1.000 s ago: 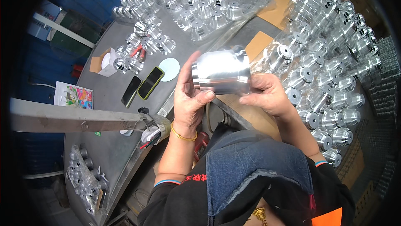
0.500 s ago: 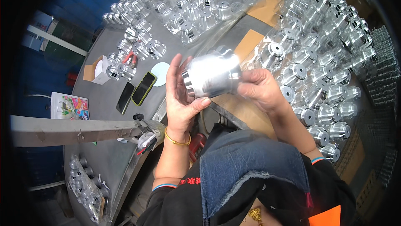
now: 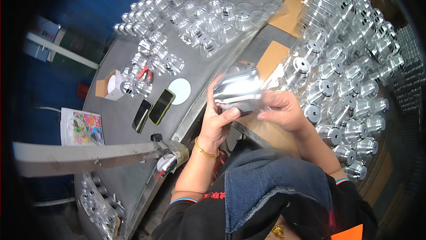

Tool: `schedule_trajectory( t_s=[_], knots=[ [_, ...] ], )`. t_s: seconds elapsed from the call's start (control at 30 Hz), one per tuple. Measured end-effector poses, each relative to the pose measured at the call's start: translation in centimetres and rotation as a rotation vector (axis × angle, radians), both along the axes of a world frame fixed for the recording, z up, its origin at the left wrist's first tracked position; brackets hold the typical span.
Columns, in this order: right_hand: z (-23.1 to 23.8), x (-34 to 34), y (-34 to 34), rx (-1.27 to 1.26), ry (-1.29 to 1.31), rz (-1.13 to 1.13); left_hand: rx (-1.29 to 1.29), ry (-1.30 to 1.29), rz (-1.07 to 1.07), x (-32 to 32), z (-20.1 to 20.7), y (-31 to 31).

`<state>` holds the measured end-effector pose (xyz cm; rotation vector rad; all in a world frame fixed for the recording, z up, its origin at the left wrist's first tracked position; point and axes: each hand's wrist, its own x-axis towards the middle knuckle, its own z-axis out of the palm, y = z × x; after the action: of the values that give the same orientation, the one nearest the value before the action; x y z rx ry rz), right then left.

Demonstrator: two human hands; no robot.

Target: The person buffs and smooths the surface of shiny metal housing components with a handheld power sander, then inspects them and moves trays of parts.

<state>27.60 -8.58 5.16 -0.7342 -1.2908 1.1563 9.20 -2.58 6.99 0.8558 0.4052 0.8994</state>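
A shiny silver metal cup-shaped part (image 3: 237, 90) is held up in front of my chest, lying on its side, with bright glare along its wall. My left hand (image 3: 216, 120) supports it from the left, thumb along the lower side and the other fingers partly behind it. At the part's right end, my right hand (image 3: 284, 110) has its thumb and fingers closed on the edge, somewhat blurred by motion. Many similar metal parts (image 3: 326, 87) stand in clear plastic trays just to the right of my right hand.
On the grey table (image 3: 195, 78) lie two phones (image 3: 161, 107), a pale round disc (image 3: 179, 91), an opened small box (image 3: 111, 84) and a red-handled tool (image 3: 144, 74) among loose metal parts. More parts fill trays (image 3: 208, 22) farther back. A metal beam (image 3: 88, 156) crosses at left.
Both hands and the metal part have shifted right and slightly down in the picture, and the table scene has shifted the same way. The hands still hold the part.
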Motion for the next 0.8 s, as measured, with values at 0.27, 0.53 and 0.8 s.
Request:
schedule_trajectory(
  t_s=[0.27, 0.53, 0.8],
  knots=[
    [0.2, 0.2, 0.3, -0.08, -0.235, -0.364, -0.05, 0.021, -0.001, 2.0, -1.4, 4.8],
    [0.0, 2.3, -1.8, -0.261, -0.294, -0.493, 0.011, 0.076, -0.142, 6.8, -1.9, 8.8],
    [-0.5, 2.5, -8.1, -0.394, -0.263, -0.612, 0.084, 0.156, -0.331, 11.4, -2.3, 10.5]
  ],
)
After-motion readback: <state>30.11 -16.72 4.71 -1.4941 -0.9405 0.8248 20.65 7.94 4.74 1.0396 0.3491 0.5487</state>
